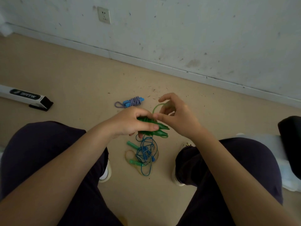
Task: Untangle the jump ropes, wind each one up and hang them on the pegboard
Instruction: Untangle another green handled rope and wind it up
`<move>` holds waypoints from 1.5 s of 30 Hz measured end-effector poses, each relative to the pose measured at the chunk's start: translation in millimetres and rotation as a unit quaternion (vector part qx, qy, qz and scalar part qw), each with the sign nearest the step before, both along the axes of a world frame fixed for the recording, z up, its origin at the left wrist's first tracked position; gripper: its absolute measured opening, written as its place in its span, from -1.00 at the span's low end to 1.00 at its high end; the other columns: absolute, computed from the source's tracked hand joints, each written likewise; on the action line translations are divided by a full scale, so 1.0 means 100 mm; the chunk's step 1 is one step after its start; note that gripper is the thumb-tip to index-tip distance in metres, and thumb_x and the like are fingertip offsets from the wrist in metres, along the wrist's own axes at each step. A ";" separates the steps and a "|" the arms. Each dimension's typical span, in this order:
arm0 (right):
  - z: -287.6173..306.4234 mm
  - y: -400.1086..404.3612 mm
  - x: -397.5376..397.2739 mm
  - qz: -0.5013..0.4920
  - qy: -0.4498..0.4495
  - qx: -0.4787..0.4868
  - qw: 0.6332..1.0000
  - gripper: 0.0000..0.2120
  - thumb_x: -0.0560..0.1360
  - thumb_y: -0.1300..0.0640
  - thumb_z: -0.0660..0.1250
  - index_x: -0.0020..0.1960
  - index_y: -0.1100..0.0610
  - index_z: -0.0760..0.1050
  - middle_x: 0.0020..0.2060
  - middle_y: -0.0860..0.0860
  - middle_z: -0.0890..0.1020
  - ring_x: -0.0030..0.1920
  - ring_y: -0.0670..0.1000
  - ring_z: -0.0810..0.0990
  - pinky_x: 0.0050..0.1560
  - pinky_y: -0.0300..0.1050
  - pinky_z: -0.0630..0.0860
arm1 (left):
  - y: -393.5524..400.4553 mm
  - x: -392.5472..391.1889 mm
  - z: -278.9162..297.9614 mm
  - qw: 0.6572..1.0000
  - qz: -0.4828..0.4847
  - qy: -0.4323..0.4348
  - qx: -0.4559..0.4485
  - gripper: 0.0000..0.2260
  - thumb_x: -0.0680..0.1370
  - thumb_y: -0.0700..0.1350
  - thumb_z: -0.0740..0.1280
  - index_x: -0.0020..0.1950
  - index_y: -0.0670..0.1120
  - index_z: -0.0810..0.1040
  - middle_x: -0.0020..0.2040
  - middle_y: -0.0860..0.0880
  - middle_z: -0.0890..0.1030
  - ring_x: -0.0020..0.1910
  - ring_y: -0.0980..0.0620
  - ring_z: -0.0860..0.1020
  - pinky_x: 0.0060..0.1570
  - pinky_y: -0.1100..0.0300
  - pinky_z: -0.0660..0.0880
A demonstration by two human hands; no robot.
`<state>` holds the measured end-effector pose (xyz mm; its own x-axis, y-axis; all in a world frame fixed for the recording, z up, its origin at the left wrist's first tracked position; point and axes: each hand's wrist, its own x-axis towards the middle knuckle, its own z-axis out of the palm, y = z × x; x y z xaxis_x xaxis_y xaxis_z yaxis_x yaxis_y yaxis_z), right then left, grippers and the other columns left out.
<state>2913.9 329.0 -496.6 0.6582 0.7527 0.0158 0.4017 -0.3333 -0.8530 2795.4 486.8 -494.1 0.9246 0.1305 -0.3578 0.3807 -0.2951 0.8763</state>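
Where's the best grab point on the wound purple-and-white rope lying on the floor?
Probably the wrapped middle of the wound rope, pinched across its width from above. It lies flat on the floor, nothing touching it, with the cord coiled tightly round the blue handles there. The small loop at its left end is thinner and would let the bundle dangle.

A scuffed white wall [179, 30] with a socket [104, 15] meets a beige floor [73, 79] speckled with dark debris; the light is dim.
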 end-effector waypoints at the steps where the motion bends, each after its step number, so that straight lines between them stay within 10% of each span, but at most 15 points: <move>1: -0.01 -0.01 0.02 -0.012 -0.029 -0.001 0.999 -0.57 0.39 0.06 0.55 0.16 0.00 0.44 -0.08 0.00 0.59 -0.08 -0.06 0.58 -0.07 -0.23 0.53 | 0.01 0.00 0.01 1.000 -0.002 0.002 0.005 -0.80 0.44 0.05 0.52 0.04 0.07 0.68 -0.16 -0.01 0.72 -0.33 0.04 0.60 -0.40 0.19 0.37; 7: 0.07 -0.06 0.01 -0.021 -0.085 0.045 0.995 -0.66 0.47 0.11 0.47 0.21 0.03 0.49 0.14 -0.13 0.55 0.20 -0.21 0.49 0.22 -0.40 0.35 | 0.03 0.02 0.00 0.999 0.014 0.024 0.037 -0.81 0.43 0.13 0.51 -0.01 0.11 0.70 -0.20 0.08 0.71 -0.37 0.04 0.61 -0.50 0.28 0.30; 18: 0.15 -0.03 -0.09 0.118 0.028 -0.036 0.992 -0.55 0.38 -0.05 0.53 0.22 -0.04 0.52 0.16 -0.22 0.58 0.19 -0.33 0.48 0.11 -0.56 0.31 | 0.07 0.01 0.03 1.000 0.006 -0.003 -0.014 -0.82 0.52 -0.10 0.46 0.11 -0.01 0.60 -0.11 -0.05 0.70 -0.29 0.04 0.63 -0.43 0.22 0.36; 24: 0.11 -0.04 -0.08 0.105 0.088 -0.020 0.990 -0.48 0.26 -0.16 0.59 0.13 -0.07 0.50 0.02 -0.10 0.64 0.05 -0.14 0.63 0.10 -0.21 0.53 | 0.07 0.00 0.06 0.990 0.071 -0.082 -0.089 -0.51 0.40 0.05 0.50 0.31 0.18 0.50 0.00 -0.08 0.68 -0.29 0.02 0.61 -0.43 0.18 0.40; 28: 0.07 -0.01 -0.09 0.110 0.146 0.024 0.983 -0.42 0.32 -0.04 0.57 0.25 0.09 0.47 0.03 0.10 0.66 0.01 0.05 0.67 0.01 0.06 0.63 | 0.04 0.01 0.06 0.981 0.107 -0.121 -0.110 -0.65 0.39 0.08 0.45 0.18 0.16 0.64 0.03 0.01 0.69 -0.20 0.06 0.64 -0.36 0.16 0.51; 37: 0.01 0.01 -0.08 0.075 0.069 -0.052 0.993 -0.94 0.60 0.15 0.31 -0.01 0.12 0.54 -0.34 0.13 0.57 -0.36 -0.03 0.56 -0.21 -0.08 0.54 | 0.07 0.04 0.06 0.952 0.161 -0.110 -0.238 -0.46 0.35 -0.12 0.50 0.29 -0.13 0.44 -0.17 -0.02 0.64 -0.26 0.00 0.62 -0.36 0.11 0.59; 45: 0.06 0.05 -0.11 0.053 0.035 -0.090 0.994 -0.79 0.65 0.14 0.17 -0.12 0.03 0.50 -0.36 -0.08 0.49 -0.41 -0.21 0.43 -0.31 -0.30 0.37 | 0.06 0.06 0.03 0.951 0.203 -0.140 -0.188 -0.55 0.51 -0.24 0.44 0.37 -0.15 0.40 0.08 -0.19 0.62 -0.27 0.04 0.62 -0.39 0.16 0.55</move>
<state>2903.2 334.3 -490.9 0.5690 0.8047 -0.1694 0.3841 -0.4422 -0.8105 2801.6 493.1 -491.5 0.8911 0.4086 -0.1974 0.1330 0.1807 0.9745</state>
